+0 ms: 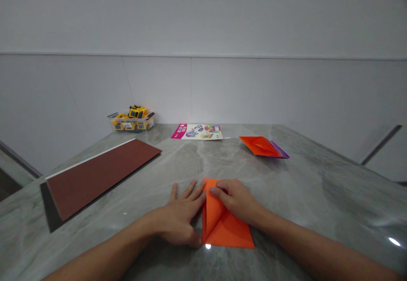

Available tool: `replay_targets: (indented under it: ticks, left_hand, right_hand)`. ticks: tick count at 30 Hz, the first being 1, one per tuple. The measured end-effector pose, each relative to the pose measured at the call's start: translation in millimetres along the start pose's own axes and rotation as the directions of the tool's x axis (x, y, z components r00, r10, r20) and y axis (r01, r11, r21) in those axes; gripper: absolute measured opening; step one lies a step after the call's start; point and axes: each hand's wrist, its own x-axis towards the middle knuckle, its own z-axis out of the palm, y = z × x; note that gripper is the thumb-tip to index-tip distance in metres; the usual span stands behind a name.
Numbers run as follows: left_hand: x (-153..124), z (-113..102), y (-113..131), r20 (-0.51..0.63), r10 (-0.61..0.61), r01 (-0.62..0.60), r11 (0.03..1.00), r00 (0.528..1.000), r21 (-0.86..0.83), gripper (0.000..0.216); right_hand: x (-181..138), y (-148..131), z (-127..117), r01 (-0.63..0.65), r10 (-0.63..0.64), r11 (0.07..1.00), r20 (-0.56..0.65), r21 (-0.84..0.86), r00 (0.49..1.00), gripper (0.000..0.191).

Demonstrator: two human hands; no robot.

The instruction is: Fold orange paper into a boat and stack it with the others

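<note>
An orange sheet of paper [224, 226], partly folded, lies on the grey marble table [318, 196] right in front of me. My left hand [181, 215] lies flat beside the sheet's left edge, fingers spread, with fingertips touching the paper. My right hand [235, 198] rests on the upper part of the sheet with its fingers curled, pressing a folded flap down near the top corner.
A stack of coloured sheets with orange on top [263, 146] lies at the back right. A printed paper packet [197, 132] is at the back centre, a yellow toy vehicle in a clear tub [133, 119] at the back left, a brown board [98, 175] on the left.
</note>
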Motion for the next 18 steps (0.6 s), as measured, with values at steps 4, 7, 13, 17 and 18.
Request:
replay_targets:
  ticks: [4,7,13,17,18]
  left_hand:
    - [-0.2,0.2,-3.4,0.008,0.001,-0.001,1.000,1.000,0.013,0.109]
    - [-1.6,-1.4,-3.1,0.021,0.002,-0.002,1.000,1.000,0.012,0.110]
    - [-2.8,-4.9,0.4,0.035,-0.015,0.015,1.000,0.999,-0.003,0.109]
    - [-0.7,-3.5,0.2,0.025,-0.030,0.030,0.999,0.999,-0.022,0.108]
    - [-0.1,-2.8,-0.2,0.022,-0.031,0.032,0.999,0.999,-0.023,0.107]
  right_hand:
    - [-1.5,-0.6,-0.9,0.003,-0.003,1.000,0.003,0.012,1.000,0.040]
    - [-1.5,-1.3,-1.3,-0.001,0.001,1.000,0.003,0.017,1.000,0.040]
    - [-2.0,-2.6,-2.1,0.010,-0.010,1.000,0.003,0.010,1.000,0.038]
    - [-2.1,-3.2,-2.4,0.020,-0.020,1.000,0.001,0.002,1.000,0.038]
    - [-2.0,-3.2,-2.2,0.021,-0.021,1.000,-0.002,-0.002,1.000,0.038]
